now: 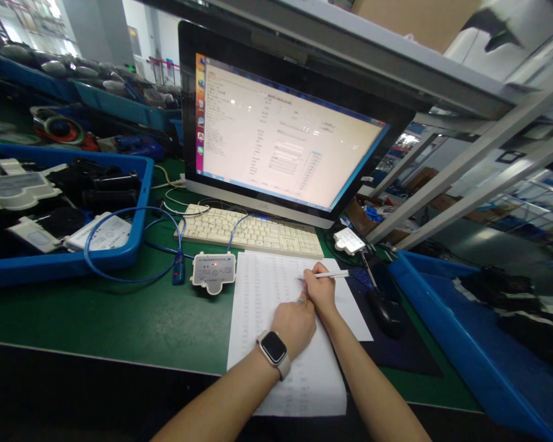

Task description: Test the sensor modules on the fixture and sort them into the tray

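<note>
A printed sheet of paper [262, 288] full of small rows lies on the green bench in front of the keyboard [253, 232]. My right hand [321, 288] rests on the sheet, closed around a white pen [332, 275] whose tip touches the paper. My left hand [295, 322], with a smartwatch on the wrist, presses on the sheet right beside the right hand, its fingers curled and mostly hidden. A small white device [213, 271] with a red light sits just left of the sheet, joined to a blue cable [120, 270].
A monitor [286, 135] showing a form stands behind the keyboard. A blue tray [74, 261] of black and white parts is at left, another blue tray [451, 319] at right. A black mouse [384, 310] lies on a dark pad. Metal shelf struts rise at right.
</note>
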